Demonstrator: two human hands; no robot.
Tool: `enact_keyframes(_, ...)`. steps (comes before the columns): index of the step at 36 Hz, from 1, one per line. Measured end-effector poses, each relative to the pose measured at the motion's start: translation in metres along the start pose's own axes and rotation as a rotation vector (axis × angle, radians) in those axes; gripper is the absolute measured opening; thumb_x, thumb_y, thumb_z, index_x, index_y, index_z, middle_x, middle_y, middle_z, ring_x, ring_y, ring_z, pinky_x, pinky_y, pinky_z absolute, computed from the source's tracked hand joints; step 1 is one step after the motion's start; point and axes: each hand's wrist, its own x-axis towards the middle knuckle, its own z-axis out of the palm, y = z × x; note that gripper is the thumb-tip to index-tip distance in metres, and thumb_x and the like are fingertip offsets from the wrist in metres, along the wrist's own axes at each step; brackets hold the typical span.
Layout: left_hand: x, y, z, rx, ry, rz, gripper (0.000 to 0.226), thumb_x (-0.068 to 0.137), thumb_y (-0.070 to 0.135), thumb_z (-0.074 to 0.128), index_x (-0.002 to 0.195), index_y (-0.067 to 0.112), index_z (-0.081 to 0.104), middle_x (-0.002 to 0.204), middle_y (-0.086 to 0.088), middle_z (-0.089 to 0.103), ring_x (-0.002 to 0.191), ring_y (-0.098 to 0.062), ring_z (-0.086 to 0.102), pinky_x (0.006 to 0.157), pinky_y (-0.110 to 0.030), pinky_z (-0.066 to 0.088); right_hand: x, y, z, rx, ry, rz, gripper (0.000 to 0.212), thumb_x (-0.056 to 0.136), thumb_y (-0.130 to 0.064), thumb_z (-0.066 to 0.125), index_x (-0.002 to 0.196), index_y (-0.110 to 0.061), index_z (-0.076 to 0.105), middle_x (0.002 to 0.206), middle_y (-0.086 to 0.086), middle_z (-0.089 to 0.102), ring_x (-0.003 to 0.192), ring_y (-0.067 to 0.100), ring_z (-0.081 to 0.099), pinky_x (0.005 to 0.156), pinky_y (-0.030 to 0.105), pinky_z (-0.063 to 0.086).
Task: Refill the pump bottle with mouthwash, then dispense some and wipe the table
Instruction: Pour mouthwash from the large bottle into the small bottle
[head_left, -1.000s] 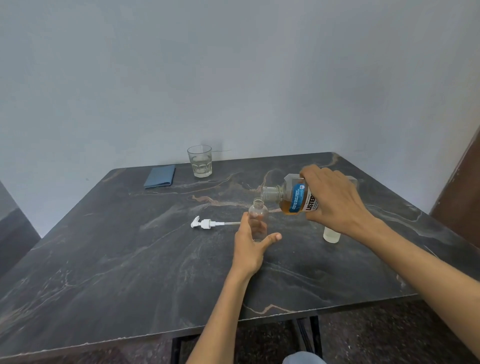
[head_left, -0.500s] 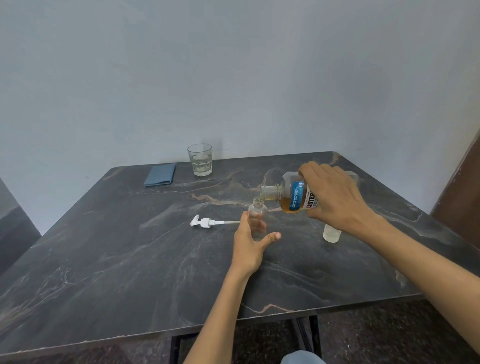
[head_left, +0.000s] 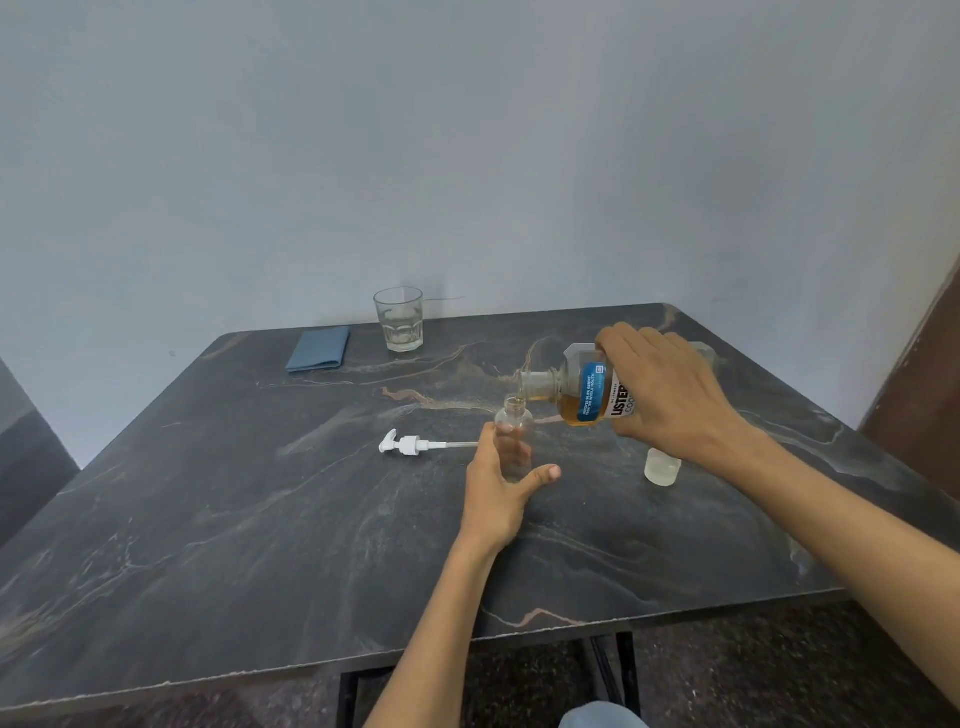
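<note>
- We note a folded blue cloth (head_left: 318, 349) at the far left of the counter (head_left: 208, 519), with a glass tumbler (head_left: 398, 318) just beside it; we judge both parked clear of the pour, the cloth kept back for the wiping step.
- The white pump head (head_left: 408, 445) lies on its side, its dip tube pointing toward the pump bottle (head_left: 513, 436); it is off so that the neck stands open.
- The left hand (head_left: 501, 483) grips the upright pump bottle on the counter, fingers curled behind it and thumb out to the right, forearm reaching in from below; we judge this a steadying hold.
- The mouthwash bottle (head_left: 584, 392) is tipped almost level, its mouth just above the pump bottle's neck, amber liquid pooled along its lower side.
- The right hand (head_left: 670, 395) clasps that bottle from above, fingers wrapped over its body, wrist turned to pour.
- A small clear cap (head_left: 662, 466) stands near the right forearm.
</note>
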Motion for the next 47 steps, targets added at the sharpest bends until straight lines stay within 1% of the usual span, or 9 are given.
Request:
enact_keyframes(6,-0.0001,0.0005,-0.0002,0.0,-0.001,-0.003,0.052,0.074,0.02,0.079,0.115,0.022,0.046,0.103,0.004,0.06,0.097,-0.007,0.058,0.079,-0.012,0.045,0.0004,-0.0004,-0.0021,0.003,-0.013,0.001,0.063,0.06,-0.026,0.082,0.11,-0.015,0.046,0.099,0.002,0.052,0.077,0.012,0.036,0.07,0.025,0.025)
enact_keyframes(18,-0.0008,0.0018,-0.0001,0.001,0.007,0.0,0.049,0.073,0.021,0.08,0.107,0.029,0.045,0.099,0.008,0.059,0.093,-0.003,0.058,0.07,-0.003,0.045,0.0004,-0.0019,-0.0046,-0.001,-0.018,0.004,0.059,0.06,-0.023,0.08,0.108,-0.015,0.046,0.096,0.002,0.05,0.076,0.013,0.033,0.069,0.025,0.023)
enact_keyframes(26,-0.0004,0.001,0.001,-0.018,0.009,-0.004,0.049,0.073,0.022,0.08,0.106,0.032,0.046,0.101,0.006,0.06,0.096,-0.008,0.059,0.078,-0.015,0.047,0.0011,-0.0017,-0.0054,-0.004,-0.037,0.002,0.06,0.061,-0.026,0.081,0.108,-0.016,0.044,0.098,0.001,0.049,0.078,0.013,0.035,0.071,0.025,0.025)
enact_keyframes(28,-0.0004,0.0008,0.001,-0.018,0.004,-0.006,0.052,0.072,0.022,0.08,0.11,0.031,0.045,0.105,0.006,0.06,0.1,-0.009,0.059,0.083,-0.018,0.048,0.0006,-0.002,-0.0056,0.001,-0.037,0.004,0.06,0.062,-0.025,0.08,0.109,-0.016,0.044,0.098,0.001,0.05,0.078,0.012,0.035,0.071,0.025,0.025)
enact_keyframes(31,-0.0009,0.0013,0.0012,-0.025,-0.007,-0.021,0.058,0.072,0.022,0.08,0.119,0.023,0.045,0.115,0.0,0.06,0.109,-0.014,0.057,0.096,-0.032,0.048,0.0004,-0.0021,-0.0056,0.001,-0.036,0.005,0.059,0.062,-0.025,0.08,0.109,-0.016,0.044,0.098,0.001,0.05,0.078,0.012,0.033,0.071,0.024,0.024)
enact_keyframes(34,-0.0015,0.003,0.0009,-0.017,-0.006,-0.024,0.062,0.073,0.021,0.08,0.124,0.02,0.045,0.12,-0.003,0.059,0.113,-0.017,0.056,0.1,-0.038,0.046,0.0008,-0.002,-0.0057,0.004,-0.038,0.007,0.059,0.063,-0.025,0.079,0.109,-0.016,0.044,0.099,0.001,0.05,0.078,0.012,0.033,0.071,0.024,0.023)
enact_keyframes(37,-0.0013,0.0034,0.0009,-0.012,-0.006,-0.023,0.062,0.073,0.021,0.08,0.125,0.02,0.044,0.121,-0.003,0.059,0.113,-0.017,0.056,0.101,-0.038,0.046,0.0012,-0.0019,-0.0057,0.005,-0.038,0.006,0.059,0.062,-0.025,0.08,0.109,-0.016,0.044,0.1,0.001,0.05,0.078,0.012,0.032,0.071,0.024,0.023)
enact_keyframes(41,-0.0016,0.0029,0.0006,-0.012,-0.003,0.009,0.054,0.072,0.021,0.08,0.108,0.038,0.044,0.11,0.008,0.06,0.107,-0.013,0.058,0.095,-0.03,0.048,0.0017,-0.0015,-0.0059,0.0,-0.031,0.004,0.061,0.061,-0.023,0.08,0.11,-0.015,0.045,0.101,0.002,0.051,0.079,0.013,0.031,0.071,0.024,0.022)
enact_keyframes(47,-0.0003,0.0008,0.0006,-0.011,0.003,0.017,0.054,0.072,0.021,0.08,0.108,0.037,0.044,0.111,0.007,0.059,0.108,-0.014,0.058,0.094,-0.03,0.048,0.0006,-0.0014,-0.0053,-0.002,-0.031,0.002,0.062,0.06,-0.024,0.081,0.11,-0.014,0.045,0.101,0.003,0.052,0.078,0.013,0.033,0.07,0.025,0.024)
